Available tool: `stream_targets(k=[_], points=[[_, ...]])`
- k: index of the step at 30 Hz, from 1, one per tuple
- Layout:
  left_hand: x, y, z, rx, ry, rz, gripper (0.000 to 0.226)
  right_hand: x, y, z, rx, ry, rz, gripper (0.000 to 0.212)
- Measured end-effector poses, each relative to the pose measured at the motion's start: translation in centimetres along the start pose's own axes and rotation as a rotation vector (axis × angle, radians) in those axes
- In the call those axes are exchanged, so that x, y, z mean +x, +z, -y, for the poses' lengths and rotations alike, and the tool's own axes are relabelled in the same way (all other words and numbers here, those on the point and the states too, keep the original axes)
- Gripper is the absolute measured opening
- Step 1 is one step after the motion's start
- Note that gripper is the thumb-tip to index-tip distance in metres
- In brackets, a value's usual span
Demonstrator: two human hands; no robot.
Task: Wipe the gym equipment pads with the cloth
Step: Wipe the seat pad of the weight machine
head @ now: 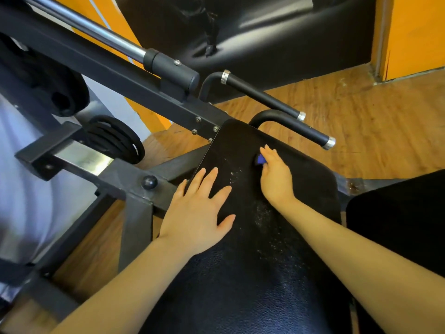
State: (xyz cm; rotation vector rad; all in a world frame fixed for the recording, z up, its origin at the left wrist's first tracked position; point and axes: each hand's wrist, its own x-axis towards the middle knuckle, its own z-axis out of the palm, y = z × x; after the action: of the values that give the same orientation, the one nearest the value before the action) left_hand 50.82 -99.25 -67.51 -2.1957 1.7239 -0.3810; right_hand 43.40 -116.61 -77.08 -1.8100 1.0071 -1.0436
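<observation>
The pad (252, 273) was a long black cushion of pebbled, leather-like vinyl with rounded corners, glossy near the camera and duller farther off, and a scatter of fine wet-looking specks ran down its middle. The left hand (199, 210) lay flat on the pad's left side, fingers straight and spread, gripping nothing. The right hand (275, 175) pressed down on the far part of the pad, its fingers extended over a small blue cloth (260, 159); only a blue corner of the cloth peeked out from under the fingers on their left side, so how far the fingers gripped it could not be told. The pad sat on a dark square-tube steel frame (134, 191) with bolts and a round black knob (149, 182). Beyond it, two curved black handles (265, 95) with silver end caps stood over a wood-grain floor (373, 131). Black weight plates (115, 138) hung at left.
</observation>
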Motion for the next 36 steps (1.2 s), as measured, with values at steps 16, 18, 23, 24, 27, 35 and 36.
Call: stream_targets(k=[16,18,23,24,27,35,36], points=[[0.0,0.5,-0.4,0.019,-0.028,-0.088,0.088,-1.2,-0.7,0.8,-0.127,-0.228,0.175,0.051],[-0.1,0.5,-0.3,0.001,-0.032,-0.096,0.092,-3.7,-0.6,2.3,-0.141,-0.390,0.226,0.054],[-0.2,0.5,-0.3,0.000,-0.070,-0.091,0.095,-6.6,-0.7,3.1,-0.100,-0.499,0.293,0.052],[-0.2,0.6,-0.3,0.020,-0.085,-0.072,0.094,-5.2,-0.3,3.4,-0.117,-0.462,0.278,0.052],[0.2,0.8,-0.4,0.046,-0.087,-0.029,0.091,0.3,2.0,5.0,-0.120,-0.326,0.220,0.049],[0.2,0.9,-0.3,0.058,-0.071,-0.063,0.092,-4.5,0.2,3.4,-0.157,-0.386,0.230,0.055],[0.1,0.9,-0.3,0.057,-0.068,-0.070,0.092,-6.1,-0.3,3.1,-0.149,-0.409,0.247,0.054]])
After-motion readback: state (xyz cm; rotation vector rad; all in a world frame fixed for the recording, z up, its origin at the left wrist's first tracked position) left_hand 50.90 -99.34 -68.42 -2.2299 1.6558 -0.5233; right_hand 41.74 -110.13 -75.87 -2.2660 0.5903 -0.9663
